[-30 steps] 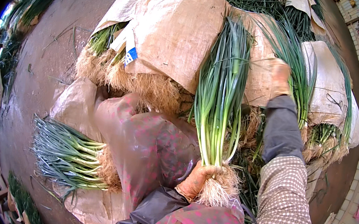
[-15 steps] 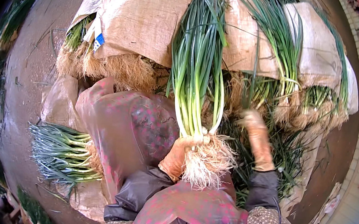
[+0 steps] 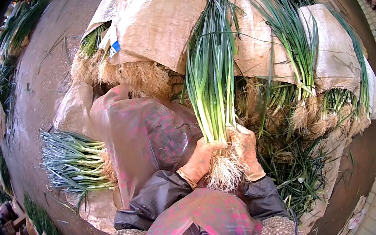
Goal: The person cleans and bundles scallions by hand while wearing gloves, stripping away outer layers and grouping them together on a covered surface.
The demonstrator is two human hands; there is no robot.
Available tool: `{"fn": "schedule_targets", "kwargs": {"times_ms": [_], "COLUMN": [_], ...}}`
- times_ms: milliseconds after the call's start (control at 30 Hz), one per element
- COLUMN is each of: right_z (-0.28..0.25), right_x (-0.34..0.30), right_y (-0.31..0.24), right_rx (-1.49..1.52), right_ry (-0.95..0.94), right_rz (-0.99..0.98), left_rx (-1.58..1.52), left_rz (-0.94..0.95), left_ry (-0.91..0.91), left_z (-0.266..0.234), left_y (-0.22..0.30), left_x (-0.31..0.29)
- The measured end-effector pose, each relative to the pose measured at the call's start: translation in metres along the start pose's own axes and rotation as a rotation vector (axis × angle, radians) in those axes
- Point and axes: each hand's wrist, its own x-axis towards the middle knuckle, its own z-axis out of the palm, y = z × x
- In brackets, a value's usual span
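Head view shows the left hand [image 3: 199, 160] and right hand [image 3: 243, 149] pressing between them the white base of a long green-leaved onion bunch with pale stringy roots [image 3: 212, 80], above the lap; half a second ago the right hand was off it. Leaves reach across beige woven sheeting [image 3: 163, 22]. Wet brown floor [image 3: 41, 68] borders the left side. Tangled dark-green leaves [image 3: 295, 176] crowd the right hand's outer side.

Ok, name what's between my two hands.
White lower stems and pale, stringy roots of a long, green-leaved bunch; the head view shows this.
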Motion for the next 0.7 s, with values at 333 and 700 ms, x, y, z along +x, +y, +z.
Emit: {"fn": "schedule_targets", "kwargs": {"times_ms": [333, 700], "right_z": [-0.034, 0.015], "right_x": [0.014, 0.004], "right_y": [0.003, 0.014], "right_rx": [0.346, 0.174], "right_ry": [0.296, 0.360], "right_rz": [0.497, 0.016], "left_rx": [-0.291, -0.094], "left_rz": [-0.168, -0.247], "left_ry": [-0.128, -0.176], "left_z": [-0.003, 0.005], "left_y": [0.030, 0.006], "left_x": [-0.027, -0.002]}}
